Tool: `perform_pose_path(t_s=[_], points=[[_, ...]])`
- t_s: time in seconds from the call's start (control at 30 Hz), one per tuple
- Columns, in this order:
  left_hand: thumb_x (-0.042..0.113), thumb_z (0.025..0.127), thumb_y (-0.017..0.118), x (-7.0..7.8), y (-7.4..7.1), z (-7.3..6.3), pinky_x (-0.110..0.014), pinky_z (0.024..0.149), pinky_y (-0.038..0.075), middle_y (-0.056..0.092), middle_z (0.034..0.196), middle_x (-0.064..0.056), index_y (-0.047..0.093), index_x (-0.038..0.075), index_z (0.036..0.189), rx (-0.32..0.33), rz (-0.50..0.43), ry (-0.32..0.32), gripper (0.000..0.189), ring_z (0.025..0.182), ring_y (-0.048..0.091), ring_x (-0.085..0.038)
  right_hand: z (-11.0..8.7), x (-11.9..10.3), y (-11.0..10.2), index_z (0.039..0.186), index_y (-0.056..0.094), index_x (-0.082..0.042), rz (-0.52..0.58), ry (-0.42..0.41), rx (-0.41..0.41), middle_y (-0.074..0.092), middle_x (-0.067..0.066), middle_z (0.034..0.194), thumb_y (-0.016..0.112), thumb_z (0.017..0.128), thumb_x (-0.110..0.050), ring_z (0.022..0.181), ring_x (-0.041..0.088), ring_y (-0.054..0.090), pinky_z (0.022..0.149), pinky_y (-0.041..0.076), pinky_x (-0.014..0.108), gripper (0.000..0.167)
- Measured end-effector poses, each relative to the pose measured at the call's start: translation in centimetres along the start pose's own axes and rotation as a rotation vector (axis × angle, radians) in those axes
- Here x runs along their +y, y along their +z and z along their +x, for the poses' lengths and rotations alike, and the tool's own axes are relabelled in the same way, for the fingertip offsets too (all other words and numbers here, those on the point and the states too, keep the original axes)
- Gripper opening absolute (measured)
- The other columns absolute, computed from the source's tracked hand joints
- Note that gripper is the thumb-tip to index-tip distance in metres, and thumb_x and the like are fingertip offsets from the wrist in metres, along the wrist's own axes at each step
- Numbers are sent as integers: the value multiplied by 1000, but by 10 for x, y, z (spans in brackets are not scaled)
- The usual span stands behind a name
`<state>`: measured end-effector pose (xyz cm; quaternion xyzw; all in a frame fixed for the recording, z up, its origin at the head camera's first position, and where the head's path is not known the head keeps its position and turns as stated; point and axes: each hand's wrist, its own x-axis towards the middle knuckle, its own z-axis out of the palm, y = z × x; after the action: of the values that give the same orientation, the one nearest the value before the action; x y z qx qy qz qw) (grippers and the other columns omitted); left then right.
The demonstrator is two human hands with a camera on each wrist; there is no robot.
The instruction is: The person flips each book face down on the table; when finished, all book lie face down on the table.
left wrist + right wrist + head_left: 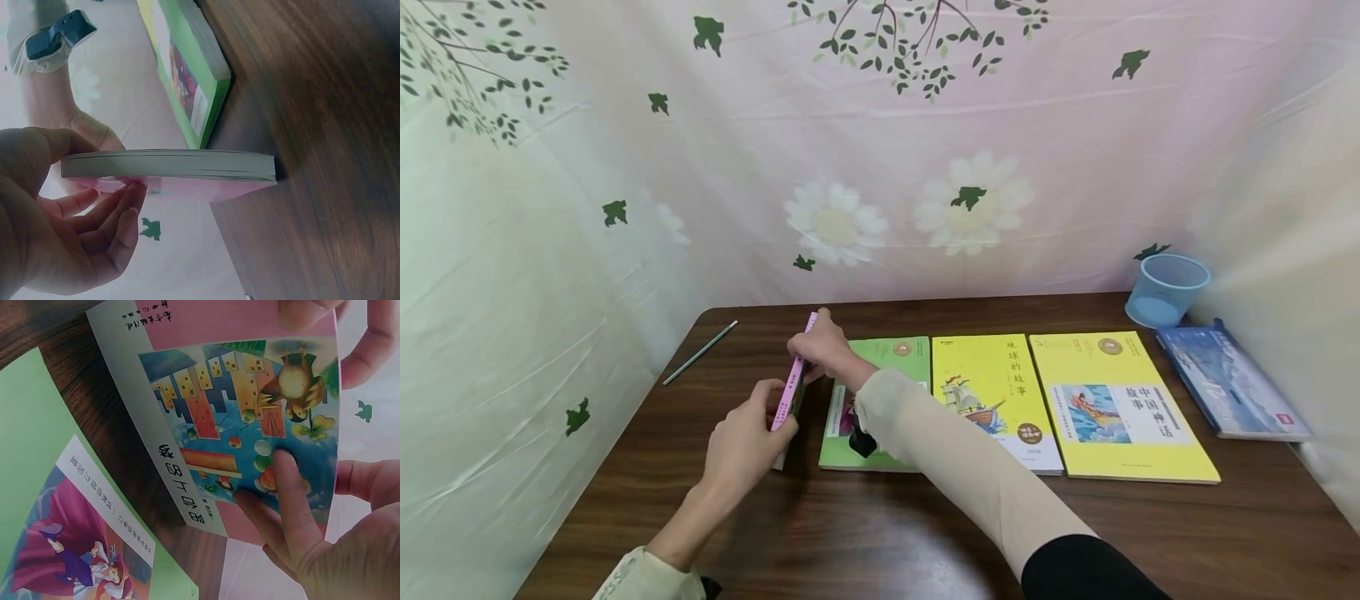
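A pink picture book stands on its edge at the left of the table, spine upward, held between both hands. My left hand grips its near end, thumb on one cover and fingers on the other. At the far end my right hand holds it; in the right wrist view its fingers lie on the illustrated cover. The left wrist view shows the closed pages edge-on. Just right of it a green book lies flat, partly hidden by the right forearm.
Two yellow books, one with a ship and one with a white band, lie in a row beside the green one. A blue book and a light-blue cup stand far right. A thin grey-green stick lies back left.
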<state>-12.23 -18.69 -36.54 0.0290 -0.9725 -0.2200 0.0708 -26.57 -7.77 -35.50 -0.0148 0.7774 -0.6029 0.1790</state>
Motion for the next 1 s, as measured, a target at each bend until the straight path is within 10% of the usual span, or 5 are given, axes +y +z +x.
perform_pose_path(t_s=[0.47, 1.0], points=[[37, 94, 66, -5, 8, 1, -28, 59, 48, 71, 96, 1, 56, 13, 136, 1, -59, 53, 49, 75, 63, -8, 0, 10, -10, 148, 26, 0, 92, -51, -83, 56, 26, 107, 61, 84, 4, 72, 33, 70, 56, 61, 39, 73], [48, 103, 49, -61, 19, 26, -50, 90, 54, 62, 133, -23, 36, 7, 151, -207, -199, -153, 65, 120, 62, -38, 7, 15, -17, 131, 36, -3, 171, -65, -170, 57, 21, 106, 62, 89, 3, 80, 32, 71, 62, 62, 41, 50]])
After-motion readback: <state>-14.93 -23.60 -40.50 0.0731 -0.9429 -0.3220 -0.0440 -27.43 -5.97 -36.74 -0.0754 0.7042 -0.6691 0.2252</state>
